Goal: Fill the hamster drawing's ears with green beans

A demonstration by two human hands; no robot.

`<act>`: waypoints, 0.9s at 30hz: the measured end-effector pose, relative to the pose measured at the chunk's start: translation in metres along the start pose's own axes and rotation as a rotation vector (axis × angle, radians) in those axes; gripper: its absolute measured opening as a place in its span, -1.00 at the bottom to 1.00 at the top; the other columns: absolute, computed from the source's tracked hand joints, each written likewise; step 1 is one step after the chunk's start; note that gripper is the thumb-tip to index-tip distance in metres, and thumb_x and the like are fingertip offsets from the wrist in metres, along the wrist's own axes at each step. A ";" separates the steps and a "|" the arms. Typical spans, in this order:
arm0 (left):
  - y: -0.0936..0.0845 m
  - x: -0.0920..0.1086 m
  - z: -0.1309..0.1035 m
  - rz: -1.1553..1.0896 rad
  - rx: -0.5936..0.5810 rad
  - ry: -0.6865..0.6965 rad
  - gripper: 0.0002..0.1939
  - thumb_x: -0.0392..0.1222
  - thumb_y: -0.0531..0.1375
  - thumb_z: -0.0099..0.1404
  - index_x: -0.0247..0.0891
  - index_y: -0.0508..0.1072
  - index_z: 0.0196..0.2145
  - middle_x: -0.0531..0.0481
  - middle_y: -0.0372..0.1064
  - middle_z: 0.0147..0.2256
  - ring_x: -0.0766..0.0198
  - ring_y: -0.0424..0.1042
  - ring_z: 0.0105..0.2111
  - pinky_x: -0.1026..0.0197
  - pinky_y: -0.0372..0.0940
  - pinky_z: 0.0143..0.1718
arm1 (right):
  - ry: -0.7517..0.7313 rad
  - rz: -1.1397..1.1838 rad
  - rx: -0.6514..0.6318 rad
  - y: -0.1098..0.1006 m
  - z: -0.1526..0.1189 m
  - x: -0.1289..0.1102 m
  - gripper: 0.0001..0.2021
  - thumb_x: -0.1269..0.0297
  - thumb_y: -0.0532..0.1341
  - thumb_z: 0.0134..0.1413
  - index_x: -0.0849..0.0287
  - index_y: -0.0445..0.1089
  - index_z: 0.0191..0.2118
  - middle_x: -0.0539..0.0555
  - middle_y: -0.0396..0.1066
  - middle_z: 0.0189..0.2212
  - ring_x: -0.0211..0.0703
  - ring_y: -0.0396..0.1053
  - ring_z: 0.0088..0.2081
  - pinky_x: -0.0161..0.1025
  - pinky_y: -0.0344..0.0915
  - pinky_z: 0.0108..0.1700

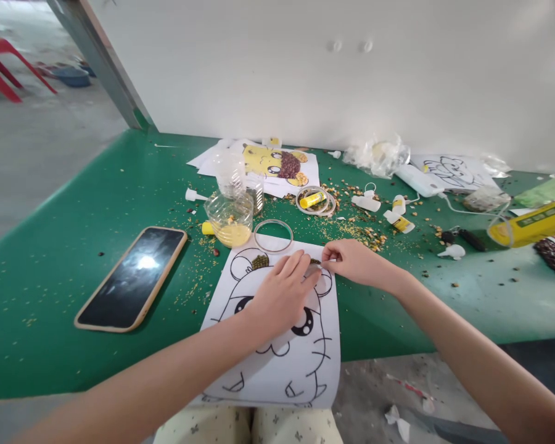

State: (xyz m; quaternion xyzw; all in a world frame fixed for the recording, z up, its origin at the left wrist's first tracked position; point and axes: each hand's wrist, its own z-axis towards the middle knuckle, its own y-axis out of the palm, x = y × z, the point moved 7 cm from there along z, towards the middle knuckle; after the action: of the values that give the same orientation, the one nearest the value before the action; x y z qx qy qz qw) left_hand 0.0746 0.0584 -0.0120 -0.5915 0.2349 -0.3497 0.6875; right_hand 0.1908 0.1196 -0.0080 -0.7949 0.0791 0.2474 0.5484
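A white sheet with a black-line cartoon animal (277,382) lies at the table's front edge. Green beans (260,262) fill a patch near its left ear. My left hand (284,293) rests flat over the top of the drawing, fingers spread, covering part of the head. Beside its fingertips, my right hand (346,259) is pinched at the right ear; whatever is between its fingertips is too small to make out. A clear ring (273,235) lies at the sheet's top edge, and a clear plastic container with yellow grains (234,233) stands just left of it.
A phone (132,277) lies on the green table (41,246) at left. Behind are a partly filled cartoon picture (263,161), rings with a glue stick (312,199), small bottles (398,221) and scattered grains. At right are a white device (420,179) with a cable and a yellow tube (536,223).
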 end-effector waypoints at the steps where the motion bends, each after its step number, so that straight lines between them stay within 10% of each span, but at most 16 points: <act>1: 0.000 0.000 0.000 0.000 -0.001 -0.002 -0.56 -0.34 0.02 0.22 -0.31 0.21 0.08 -0.23 0.10 0.09 0.00 0.01 0.16 0.03 0.00 0.12 | -0.008 0.002 -0.002 0.000 -0.001 0.000 -0.90 0.34 0.12 -0.07 0.17 0.36 -0.49 0.01 0.40 -0.51 -0.26 0.27 -0.48 -0.32 0.11 -0.45; 27: 0.005 0.012 0.007 0.204 -0.039 0.165 -0.48 -0.29 -0.05 0.24 -0.47 0.13 0.16 -0.16 0.08 0.18 0.07 -0.09 0.22 0.00 -0.25 0.24 | -0.120 0.011 0.114 0.004 -0.011 0.000 -0.89 0.44 0.05 0.04 0.17 0.29 -0.42 0.02 0.37 -0.43 -0.23 0.26 -0.39 -0.29 0.11 -0.35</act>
State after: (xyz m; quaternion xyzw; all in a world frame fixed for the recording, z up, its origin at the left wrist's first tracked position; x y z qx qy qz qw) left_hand 0.0886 0.0544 -0.0146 -0.5467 0.3566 -0.3208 0.6863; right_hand 0.1926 0.1077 -0.0085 -0.7457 0.0645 0.2927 0.5951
